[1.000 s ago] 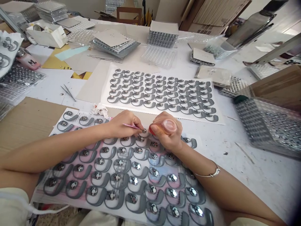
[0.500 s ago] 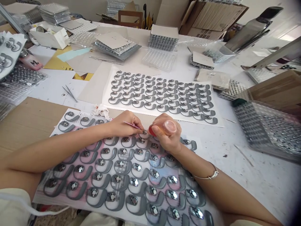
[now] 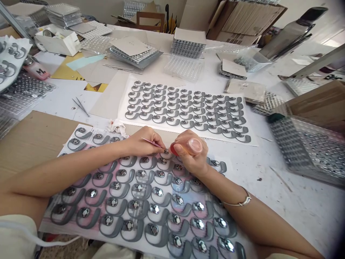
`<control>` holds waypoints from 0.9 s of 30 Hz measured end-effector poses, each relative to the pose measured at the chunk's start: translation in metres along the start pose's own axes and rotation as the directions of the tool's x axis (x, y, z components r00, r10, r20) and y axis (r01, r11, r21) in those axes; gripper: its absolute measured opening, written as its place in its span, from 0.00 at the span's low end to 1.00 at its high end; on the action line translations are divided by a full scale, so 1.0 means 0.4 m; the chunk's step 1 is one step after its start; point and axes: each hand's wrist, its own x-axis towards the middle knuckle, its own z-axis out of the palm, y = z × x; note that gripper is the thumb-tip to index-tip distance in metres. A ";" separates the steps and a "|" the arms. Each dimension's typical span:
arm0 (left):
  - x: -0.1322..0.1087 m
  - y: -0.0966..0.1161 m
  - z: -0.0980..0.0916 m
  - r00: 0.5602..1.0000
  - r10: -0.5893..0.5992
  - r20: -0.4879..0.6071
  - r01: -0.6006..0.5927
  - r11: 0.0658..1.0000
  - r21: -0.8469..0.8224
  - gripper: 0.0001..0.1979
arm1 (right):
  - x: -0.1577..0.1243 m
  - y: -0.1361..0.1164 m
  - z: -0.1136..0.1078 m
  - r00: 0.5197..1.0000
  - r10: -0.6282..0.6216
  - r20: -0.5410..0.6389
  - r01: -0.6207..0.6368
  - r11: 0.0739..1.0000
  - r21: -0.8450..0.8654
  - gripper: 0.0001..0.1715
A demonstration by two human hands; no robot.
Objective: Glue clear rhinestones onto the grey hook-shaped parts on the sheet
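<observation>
My left hand [image 3: 144, 142] is closed on a pair of pink tweezers [image 3: 151, 142], its fingertips beside a small silver setting [image 3: 166, 151] at the far edge of the near sheet. Close by on the right, my right hand [image 3: 196, 163] wraps round a small translucent squeeze bottle [image 3: 195, 146] with a red part toward the left hand. The bottle's tip is hidden. Beneath both arms lies a sheet with rows of grey curved bands, each with a round silver setting, such as this band [image 3: 159, 230].
Beyond my hands lies a white sheet [image 3: 253, 142] with more grey bands. Metal tweezers [image 3: 81, 107] and a crumpled tissue [image 3: 116, 126] lie to the left. Trays of small shiny parts [image 3: 318, 147] stand at right, and a pink bottle [image 3: 37, 69] at far left.
</observation>
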 end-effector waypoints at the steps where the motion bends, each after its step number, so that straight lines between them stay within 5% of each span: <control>1: 0.000 -0.001 0.000 1.000 -0.001 -0.001 0.001 1.000 -0.005 0.09 | -0.001 0.000 0.002 1.000 0.003 -0.002 -0.003 1.000 -0.006 0.05; 6: 0.000 -0.010 0.006 0.999 -0.017 -0.041 0.017 1.000 -0.022 0.08 | 0.018 0.000 -0.013 0.983 0.173 -0.065 -0.167 0.982 0.088 0.13; 13: -0.007 -0.019 0.020 0.990 -0.027 -0.137 0.021 0.999 -0.044 0.07 | 0.120 -0.015 -0.104 0.859 0.502 -0.096 -0.429 0.810 0.399 0.23; 19: -0.034 -0.026 0.041 0.957 -0.059 -0.283 0.024 0.992 -0.126 0.10 | 0.109 -0.041 -0.131 0.754 0.648 -0.105 -0.503 0.673 0.542 0.23; 23: -0.084 -0.039 0.054 0.935 0.182 -0.304 -0.157 0.982 0.105 0.09 | 0.093 -0.064 -0.118 0.694 0.718 -0.046 -0.578 0.594 0.559 0.22; 27: -0.117 -0.064 0.069 0.826 0.546 -0.141 -0.428 0.769 0.475 0.08 | 0.070 -0.066 -0.077 0.712 0.702 0.007 -0.590 0.592 0.549 0.22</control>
